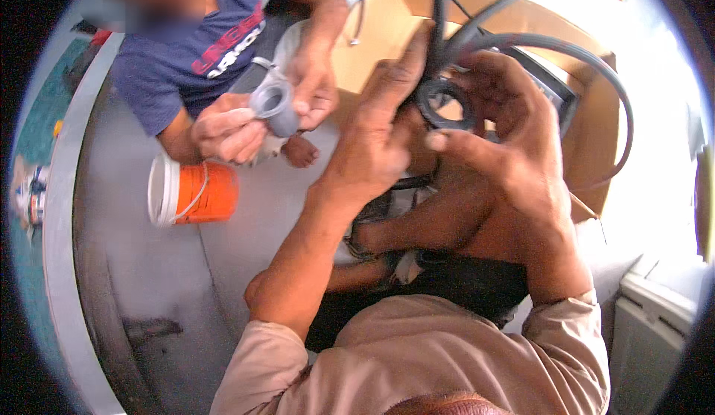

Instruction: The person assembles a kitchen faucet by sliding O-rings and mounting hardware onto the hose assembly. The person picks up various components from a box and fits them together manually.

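Here, a black rubber ring (445, 103) sits held up close to the camera, mid-scene, slightly right of centre. Dark hoses (521, 42) run from behind it, up and off to the right, looping round over a cardboard box (588, 124).

Left hand (380, 139): fingers extended upward, thumb side pressed against the ring's left edge; steadying more than gripping, hand largely open. Right hand (514, 132): curled round the ring's right side, thumb reaching across beneath it; closed on the ring.

Progress, as a judgement: ring looks seated or nearly seated against the hose bundle, both hands engaged on it, so the fitting seems under way, not finished. Whether the ring is fully home cannot be told; fingers hide the joint.

Further out: another person, far left, holds a grey pipe fitting (274, 106) in both hands. Orange bucket (195, 191) with white rim lies on its side on the grey floor (149, 281), left. White container (648, 318) near right.
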The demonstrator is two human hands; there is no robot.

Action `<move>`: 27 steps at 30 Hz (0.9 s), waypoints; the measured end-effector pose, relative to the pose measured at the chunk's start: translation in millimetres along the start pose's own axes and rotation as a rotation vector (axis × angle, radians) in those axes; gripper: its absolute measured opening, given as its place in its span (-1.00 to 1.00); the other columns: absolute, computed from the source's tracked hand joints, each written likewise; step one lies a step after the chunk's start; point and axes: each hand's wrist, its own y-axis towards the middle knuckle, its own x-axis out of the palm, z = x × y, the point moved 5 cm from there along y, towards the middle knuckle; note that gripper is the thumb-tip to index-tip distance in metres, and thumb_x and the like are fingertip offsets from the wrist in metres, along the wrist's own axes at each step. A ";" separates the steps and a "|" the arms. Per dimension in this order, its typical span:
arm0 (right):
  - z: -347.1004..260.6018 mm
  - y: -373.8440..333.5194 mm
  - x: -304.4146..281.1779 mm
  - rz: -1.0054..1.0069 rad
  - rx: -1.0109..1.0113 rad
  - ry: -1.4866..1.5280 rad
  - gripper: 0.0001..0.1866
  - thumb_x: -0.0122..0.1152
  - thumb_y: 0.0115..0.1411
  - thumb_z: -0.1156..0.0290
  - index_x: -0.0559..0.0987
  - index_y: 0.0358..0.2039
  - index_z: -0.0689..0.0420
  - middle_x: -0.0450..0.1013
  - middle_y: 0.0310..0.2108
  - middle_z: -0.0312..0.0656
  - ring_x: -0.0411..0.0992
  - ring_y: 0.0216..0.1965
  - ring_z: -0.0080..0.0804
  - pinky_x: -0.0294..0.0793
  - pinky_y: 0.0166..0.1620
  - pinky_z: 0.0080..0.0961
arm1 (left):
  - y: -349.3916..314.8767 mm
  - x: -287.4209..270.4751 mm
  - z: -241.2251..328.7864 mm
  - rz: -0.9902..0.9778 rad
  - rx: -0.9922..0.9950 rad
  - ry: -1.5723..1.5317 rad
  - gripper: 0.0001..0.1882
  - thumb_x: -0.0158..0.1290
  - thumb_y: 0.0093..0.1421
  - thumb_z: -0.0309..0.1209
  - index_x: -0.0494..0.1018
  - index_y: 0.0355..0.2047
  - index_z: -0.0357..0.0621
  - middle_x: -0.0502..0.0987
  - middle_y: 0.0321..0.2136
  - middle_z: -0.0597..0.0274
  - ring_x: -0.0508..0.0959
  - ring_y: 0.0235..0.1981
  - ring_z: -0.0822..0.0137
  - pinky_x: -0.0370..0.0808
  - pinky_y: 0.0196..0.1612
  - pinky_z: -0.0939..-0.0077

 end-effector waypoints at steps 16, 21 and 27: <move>8.5 -1.7 15.4 0.023 -0.032 0.057 -0.27 0.49 -0.04 0.40 0.43 0.14 0.36 0.49 0.02 -0.06 0.43 0.10 -0.25 0.31 0.23 -0.30 | -11.1 -6.6 -1.2 -0.123 -0.195 -0.043 -0.14 -0.04 0.20 -0.67 -0.02 0.51 -0.10 0.38 0.23 -0.13 0.42 0.13 0.00 0.29 0.28 0.23; 11.2 -2.5 18.4 0.009 -0.024 0.088 -0.27 0.47 -0.02 0.41 0.42 0.16 0.39 0.49 0.03 -0.05 0.42 0.11 -0.24 0.30 0.24 -0.30 | -18.1 -9.9 -3.7 0.053 -0.031 0.077 -0.23 0.00 0.33 -0.55 -0.07 0.48 -0.21 0.38 0.12 -0.23 0.40 0.16 -0.16 0.31 0.23 0.12; 12.1 -1.4 22.7 -0.024 0.037 0.073 -0.27 0.46 -0.03 0.43 0.43 0.18 0.39 0.50 0.02 -0.01 0.45 0.09 -0.23 0.36 0.23 -0.30 | -25.2 -19.4 -9.9 0.010 -0.153 0.049 -0.41 0.03 0.38 -0.42 0.12 0.33 -0.40 0.38 0.17 -0.23 0.40 0.24 -0.04 0.25 0.32 0.22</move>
